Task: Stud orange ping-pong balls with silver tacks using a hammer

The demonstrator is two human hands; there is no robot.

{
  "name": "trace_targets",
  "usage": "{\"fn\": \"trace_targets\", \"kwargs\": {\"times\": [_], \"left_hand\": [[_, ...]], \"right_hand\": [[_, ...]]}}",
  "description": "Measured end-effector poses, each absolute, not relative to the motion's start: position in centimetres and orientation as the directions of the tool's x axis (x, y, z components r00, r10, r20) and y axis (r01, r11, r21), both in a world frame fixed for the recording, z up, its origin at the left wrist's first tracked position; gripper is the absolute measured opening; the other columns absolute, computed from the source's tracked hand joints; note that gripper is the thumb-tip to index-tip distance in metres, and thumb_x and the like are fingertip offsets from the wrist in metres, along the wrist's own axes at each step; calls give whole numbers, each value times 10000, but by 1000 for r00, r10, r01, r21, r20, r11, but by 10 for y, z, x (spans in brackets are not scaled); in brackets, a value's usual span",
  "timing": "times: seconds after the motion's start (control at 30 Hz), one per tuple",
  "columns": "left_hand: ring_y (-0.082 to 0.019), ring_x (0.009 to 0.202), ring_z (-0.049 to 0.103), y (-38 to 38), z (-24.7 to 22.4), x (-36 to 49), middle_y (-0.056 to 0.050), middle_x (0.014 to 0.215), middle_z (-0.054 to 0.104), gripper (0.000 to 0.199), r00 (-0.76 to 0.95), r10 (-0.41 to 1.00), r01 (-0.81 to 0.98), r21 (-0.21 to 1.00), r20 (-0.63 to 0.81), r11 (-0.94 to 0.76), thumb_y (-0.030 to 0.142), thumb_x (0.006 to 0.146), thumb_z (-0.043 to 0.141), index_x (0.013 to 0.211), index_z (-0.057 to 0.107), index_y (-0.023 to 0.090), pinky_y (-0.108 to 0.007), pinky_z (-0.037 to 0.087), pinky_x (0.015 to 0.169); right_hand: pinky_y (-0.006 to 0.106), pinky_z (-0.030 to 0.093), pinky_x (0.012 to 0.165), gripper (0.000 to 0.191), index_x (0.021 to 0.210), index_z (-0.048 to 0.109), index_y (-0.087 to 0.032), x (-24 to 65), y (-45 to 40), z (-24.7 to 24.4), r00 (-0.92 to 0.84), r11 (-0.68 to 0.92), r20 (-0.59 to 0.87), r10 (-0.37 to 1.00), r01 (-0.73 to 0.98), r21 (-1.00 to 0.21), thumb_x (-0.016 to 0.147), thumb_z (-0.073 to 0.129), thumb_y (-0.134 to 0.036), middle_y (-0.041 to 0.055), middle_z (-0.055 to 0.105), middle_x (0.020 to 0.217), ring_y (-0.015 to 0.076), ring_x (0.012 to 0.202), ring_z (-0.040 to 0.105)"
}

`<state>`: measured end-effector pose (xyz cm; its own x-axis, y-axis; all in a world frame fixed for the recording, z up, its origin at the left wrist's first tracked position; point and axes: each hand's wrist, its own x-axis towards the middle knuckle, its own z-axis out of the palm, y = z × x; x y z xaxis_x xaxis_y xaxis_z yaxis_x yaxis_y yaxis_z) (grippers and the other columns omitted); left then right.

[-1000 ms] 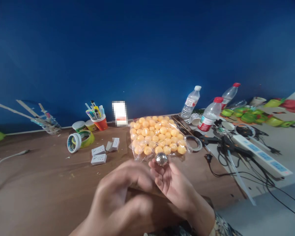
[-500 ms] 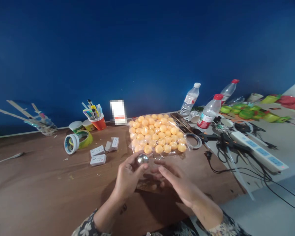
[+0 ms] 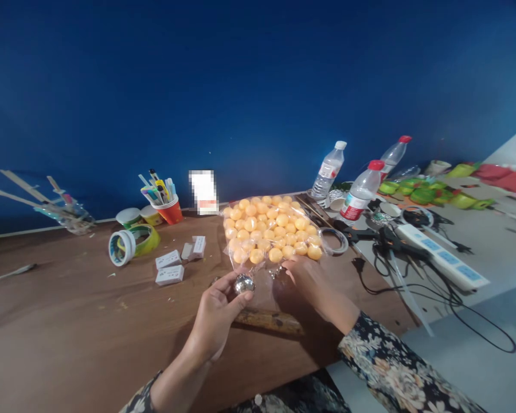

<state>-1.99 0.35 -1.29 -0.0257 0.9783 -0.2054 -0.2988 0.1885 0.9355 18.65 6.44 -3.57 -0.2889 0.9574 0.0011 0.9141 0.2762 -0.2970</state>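
Observation:
Between its thumb and fingers, my left hand point(image 3: 217, 312) holds a shiny silver ball point(image 3: 244, 284). My right hand point(image 3: 312, 287) reaches to small shiny pieces point(image 3: 276, 273) on the table, its fingers closed around something I cannot make out. Those pieces lie at the near edge of a clear plastic bag of orange balls point(image 3: 270, 229). A brown wooden stick point(image 3: 269, 321) lies on the table below and between my hands.
Small white boxes point(image 3: 169, 274), tape rolls point(image 3: 144, 240) and a cup of pens point(image 3: 171, 211) are at the left. Bottles point(image 3: 361, 192), cables and a white power strip point(image 3: 442, 257) lie at the right. A blue wall stands behind.
My right hand has moved forward to the small shiny pieces, its fingers now drawn together. My left hand still holds the silver ball, slightly lower. The wooden stick shows more clearly.

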Motion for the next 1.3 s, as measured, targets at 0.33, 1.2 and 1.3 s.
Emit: {"fn": "trace_targets", "kwargs": {"times": [0.33, 1.2, 1.3], "left_hand": [[-168, 903, 655, -6, -16, -15, -72, 992, 714, 513, 47, 952, -480, 829, -301, 286, 202, 632, 838, 1118, 678, 167, -247, 510, 816], [-178, 1006, 641, -5, -18, -11, -86, 1177, 674, 361, 260, 928, -545, 753, -267, 369, 130, 718, 765, 1059, 659, 179, -265, 503, 885], [-174, 990, 652, -5, -18, -10, -88, 1180, 679, 315, 247, 926, -547, 748, -286, 376, 145, 732, 758, 1028, 658, 185, -260, 510, 866]], "right_hand": [[253, 352, 640, 186, 802, 622, -177, 199, 70, -57, -225, 250, 108, 968, 870, -426, 788, 474, -63, 49, 669, 781, 171, 724, 594], [205, 432, 592, 324, 849, 615, -182, 171, 20, -22, -358, -366, -255, 898, -289, -885, 691, 771, -419, -43, 612, 704, 81, 619, 545], [191, 373, 520, 276, 844, 574, -195, 169, 19, -23, -331, -311, -227, 916, -228, -923, 746, 709, -415, -75, 520, 622, 75, 548, 473]]}}
